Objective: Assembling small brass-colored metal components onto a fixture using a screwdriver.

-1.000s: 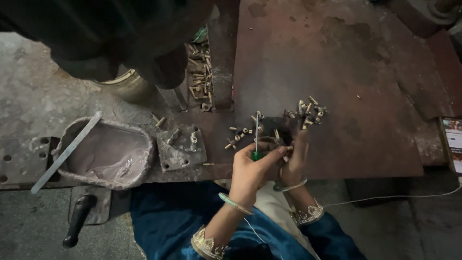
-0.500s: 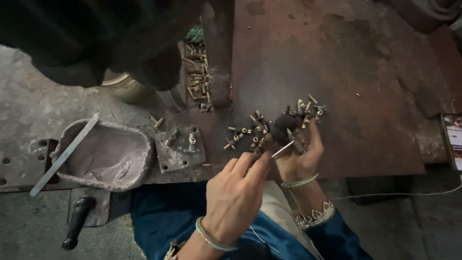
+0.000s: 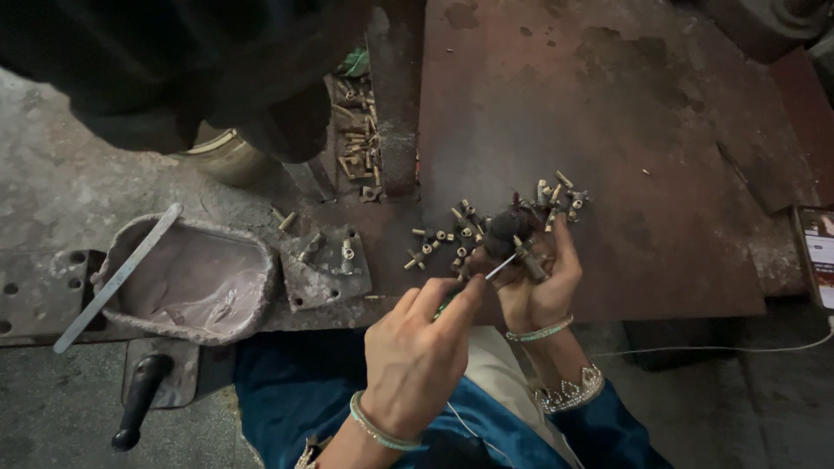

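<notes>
My left hand point(image 3: 421, 356) pinches a thin metal pin tool point(image 3: 497, 270) with a green handle, its tip pointing up and right. Its tip reaches a small dark round part point(image 3: 502, 230) with a brass fitting, which my right hand point(image 3: 543, 282) cups palm up. Several small brass fittings point(image 3: 445, 239) lie scattered on the rusty metal plate point(image 3: 643, 156) just beyond both hands. Both wrists wear bangles over blue sleeves.
A grey dish of pinkish paste point(image 3: 191, 278) with a flat metal strip point(image 3: 117, 278) across it sits at left. Beside it lies a small steel plate with studs point(image 3: 328, 267). A black handle point(image 3: 139, 412) lies lower left. Another person's dark clothing point(image 3: 174, 69) fills the top left. More brass pieces point(image 3: 356, 143) lie in a channel.
My left hand drew back toward me from the cluster, then tilted the pin tool toward the part in my right hand. My right hand turned palm up under it.
</notes>
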